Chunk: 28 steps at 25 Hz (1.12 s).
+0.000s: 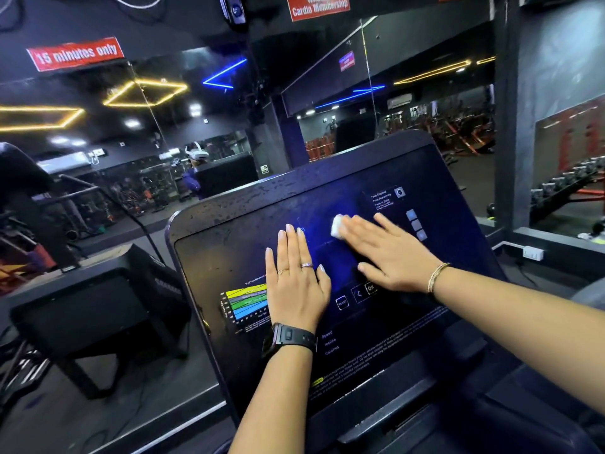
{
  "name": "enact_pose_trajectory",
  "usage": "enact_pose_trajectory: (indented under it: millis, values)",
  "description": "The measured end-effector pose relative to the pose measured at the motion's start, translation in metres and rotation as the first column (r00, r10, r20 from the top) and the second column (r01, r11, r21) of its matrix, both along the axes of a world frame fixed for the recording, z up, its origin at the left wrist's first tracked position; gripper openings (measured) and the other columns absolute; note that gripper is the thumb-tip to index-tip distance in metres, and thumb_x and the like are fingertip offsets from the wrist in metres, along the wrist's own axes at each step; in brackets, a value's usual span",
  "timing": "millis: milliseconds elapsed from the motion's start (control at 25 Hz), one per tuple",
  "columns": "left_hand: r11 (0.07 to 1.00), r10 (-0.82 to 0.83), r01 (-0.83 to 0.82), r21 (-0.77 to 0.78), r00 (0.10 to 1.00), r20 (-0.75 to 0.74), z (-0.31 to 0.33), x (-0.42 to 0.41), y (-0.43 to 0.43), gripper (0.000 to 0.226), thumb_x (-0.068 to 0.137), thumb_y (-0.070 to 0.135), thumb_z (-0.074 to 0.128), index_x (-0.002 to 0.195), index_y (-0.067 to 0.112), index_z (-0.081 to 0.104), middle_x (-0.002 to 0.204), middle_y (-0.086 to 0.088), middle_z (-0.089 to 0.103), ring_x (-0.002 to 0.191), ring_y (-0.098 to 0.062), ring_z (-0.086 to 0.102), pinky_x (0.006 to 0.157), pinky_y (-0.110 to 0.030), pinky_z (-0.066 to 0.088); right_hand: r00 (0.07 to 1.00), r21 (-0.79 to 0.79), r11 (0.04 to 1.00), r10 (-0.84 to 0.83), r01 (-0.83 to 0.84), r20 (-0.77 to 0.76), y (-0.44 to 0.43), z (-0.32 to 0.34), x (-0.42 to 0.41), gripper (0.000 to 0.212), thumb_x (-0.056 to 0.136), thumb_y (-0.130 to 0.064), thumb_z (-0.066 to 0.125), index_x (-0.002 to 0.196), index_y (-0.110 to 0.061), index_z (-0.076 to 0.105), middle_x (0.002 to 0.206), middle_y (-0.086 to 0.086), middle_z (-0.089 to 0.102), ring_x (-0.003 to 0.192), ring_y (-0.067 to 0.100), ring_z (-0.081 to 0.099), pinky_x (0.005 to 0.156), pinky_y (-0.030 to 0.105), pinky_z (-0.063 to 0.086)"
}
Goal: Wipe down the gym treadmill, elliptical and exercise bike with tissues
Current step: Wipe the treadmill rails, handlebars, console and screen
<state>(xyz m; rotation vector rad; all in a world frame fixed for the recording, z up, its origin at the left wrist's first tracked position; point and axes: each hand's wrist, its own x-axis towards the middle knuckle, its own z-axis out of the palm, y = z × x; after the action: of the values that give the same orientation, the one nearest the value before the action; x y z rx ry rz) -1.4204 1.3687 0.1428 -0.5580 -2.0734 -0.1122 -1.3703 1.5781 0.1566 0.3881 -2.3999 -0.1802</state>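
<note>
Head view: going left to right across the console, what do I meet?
Coloured chart → left hand, flat on the console → white tissue → right hand, pressing the tissue.

Most of the tissue [337, 226] is hidden under my R hand [389, 253]. Only a white corner shows past the fingertips, so can't tell how it's folded. My L hand [296, 283] covers the right end of the colour chart [245, 303] on the console [229, 257]. Chart labels and the fine print [376, 358] along the console's lower part are too small to read. The icons [416, 224] beyond my R hand are blurred. The red sign [319, 6] is cut off by the top edge. Console base runs out the btm edge, so can't tell which machine it is.
</note>
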Motion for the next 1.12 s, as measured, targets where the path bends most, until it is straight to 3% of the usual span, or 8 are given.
enact_pose_trajectory:
  millis: [120,280,440,600,760,920,1040,1120]
  values:
    - [1.0,0.009,-0.009,0.001,1.0,0.006,0.002,0.002,0.001,0.07,0.088,0.035,0.035,0.149,0.001,0.034,0.155,-0.018,0.033,0.144,-0.03,0.031,0.117,-0.047,0.019,0.96,-0.486,0.832,-0.271,0.267,0.062,0.003,0.013,-0.007,0.074,0.09,-0.041,0.036,0.152,-0.008,0.013,0.16,0.012,0.01,0.144,0.033,0.013,0.113,0.052,0.023]
    - [1.0,0.022,-0.022,0.0,1.0,-0.018,0.0,0.002,-0.001,0.069,0.088,0.035,0.038,0.149,0.003,0.035,0.155,-0.016,0.034,0.144,-0.029,0.031,0.118,-0.046,0.016,0.999,-0.028,1.0,0.011,-0.01,0.034,0.009,0.011,-0.011,0.075,0.09,-0.046,0.029,0.154,-0.01,0.014,0.161,0.012,0.01,0.147,0.028,0.012,0.116,0.046,0.015]
    - [0.999,0.047,-0.047,-0.001,0.999,-0.026,0.0,0.003,0.0,0.067,0.088,0.035,0.038,0.148,0.005,0.038,0.155,-0.014,0.035,0.145,-0.029,0.029,0.119,-0.044,0.012,0.98,-0.385,0.903,-0.2,0.188,0.009,0.029,0.036,-0.029,0.074,0.088,-0.048,0.022,0.153,-0.016,0.011,0.161,0.01,0.008,0.145,0.032,0.014,0.114,0.053,0.016]
    - [0.998,0.063,-0.065,-0.027,0.996,-0.069,0.004,0.003,0.001,0.064,0.088,0.034,0.04,0.146,0.006,0.042,0.154,-0.014,0.037,0.144,-0.027,0.029,0.117,-0.046,0.016,0.992,0.093,0.989,0.121,-0.118,-0.024,0.04,0.022,-0.024,0.069,0.09,-0.041,0.033,0.151,-0.01,0.024,0.158,0.013,0.023,0.144,0.028,0.024,0.113,0.047,0.017]
    - [0.99,0.062,-0.072,-0.125,0.995,-0.082,0.01,0.002,0.018,0.063,0.088,0.033,0.04,0.146,0.008,0.044,0.154,-0.012,0.037,0.144,-0.024,0.029,0.116,-0.046,0.021,0.991,-0.304,0.949,-0.109,0.081,-0.074,0.071,0.024,-0.029,0.07,0.09,-0.042,0.03,0.153,-0.016,0.016,0.159,0.012,0.019,0.144,0.032,0.023,0.116,0.055,0.014]
    - [0.991,0.079,-0.085,-0.101,0.995,-0.063,0.016,0.002,0.046,0.064,0.086,0.034,0.04,0.145,0.008,0.045,0.153,-0.013,0.038,0.142,-0.025,0.033,0.114,-0.046,0.022,0.989,0.141,0.98,0.143,-0.137,-0.032,0.094,-0.001,-0.019,0.07,0.09,-0.041,0.037,0.15,-0.007,0.029,0.157,0.014,0.026,0.144,0.028,0.027,0.116,0.046,0.017]
    - [0.991,0.101,-0.104,-0.08,0.994,-0.042,0.015,0.002,0.068,0.065,0.087,0.035,0.039,0.144,0.006,0.045,0.152,-0.013,0.039,0.142,-0.026,0.032,0.114,-0.047,0.022,0.99,-0.17,0.985,-0.049,0.026,-0.133,0.116,0.005,-0.023,0.067,0.09,-0.038,0.035,0.15,-0.01,0.025,0.155,0.017,0.03,0.141,0.033,0.033,0.114,0.045,0.014]
    - [0.992,0.116,-0.117,-0.055,0.993,-0.021,0.014,0.003,0.08,0.065,0.087,0.036,0.038,0.144,0.005,0.045,0.152,-0.014,0.04,0.142,-0.026,0.032,0.114,-0.047,0.022,0.998,-0.129,0.992,-0.002,-0.006,-0.06,0.111,-0.002,-0.02,0.074,0.088,-0.043,0.037,0.153,-0.011,0.02,0.159,0.015,0.019,0.145,0.031,0.022,0.116,0.044,0.011]
